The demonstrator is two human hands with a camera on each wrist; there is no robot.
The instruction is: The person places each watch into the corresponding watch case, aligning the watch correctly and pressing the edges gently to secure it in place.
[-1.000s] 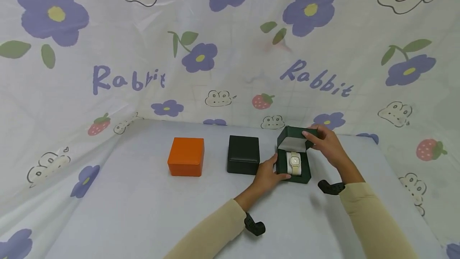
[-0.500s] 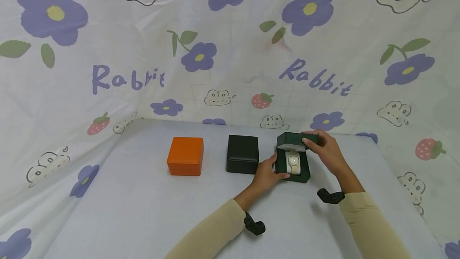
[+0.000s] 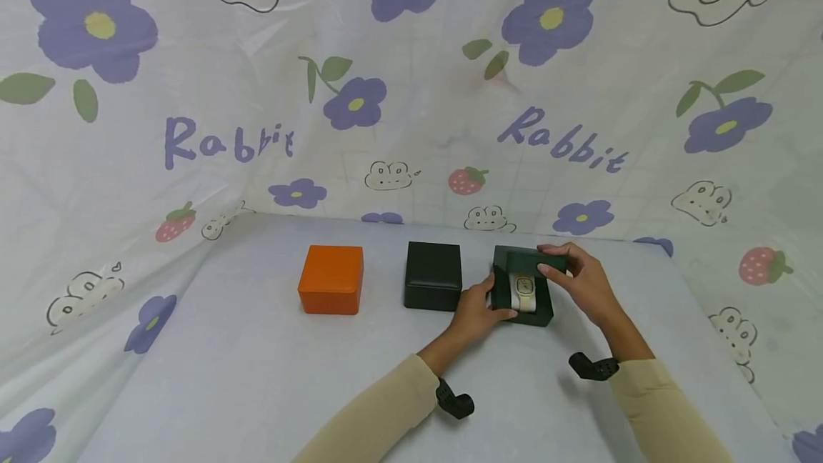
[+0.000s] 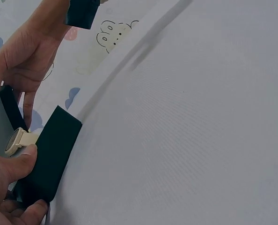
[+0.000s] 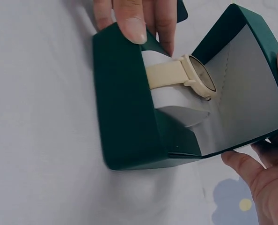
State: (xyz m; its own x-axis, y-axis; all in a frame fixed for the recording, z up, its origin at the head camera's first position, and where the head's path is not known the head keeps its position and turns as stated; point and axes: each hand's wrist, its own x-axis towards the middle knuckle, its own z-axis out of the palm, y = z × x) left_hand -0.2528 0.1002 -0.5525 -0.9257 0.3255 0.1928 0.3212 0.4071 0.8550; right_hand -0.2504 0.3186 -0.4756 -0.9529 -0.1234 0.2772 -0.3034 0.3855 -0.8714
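Observation:
A dark green watch box point(image 3: 542, 315) stands at the right of the table, its lid point(image 3: 534, 261) tilted partway down over the base. Inside, a cream-strapped watch point(image 5: 201, 78) wraps a white cushion point(image 5: 179, 105). My left hand point(image 3: 474, 315) grips the base at its left front corner; in the left wrist view its thumb point(image 4: 24, 164) lies over the front wall's edge. My right hand point(image 3: 581, 281) holds the lid by its right side, thumb at the front and fingers behind. The right wrist view shows the lid's pale lining point(image 5: 251, 89).
Just left of the green box sits a closed black box point(image 3: 434, 277), close to my left hand. Farther left is a closed orange box point(image 3: 331, 279). A printed cloth with flowers and rabbits hangs behind the white table point(image 3: 257, 377).
The lid has swung down and forward with my right hand, hiding its lining in the head view. My left hand stays on the base, and the other boxes have not moved.

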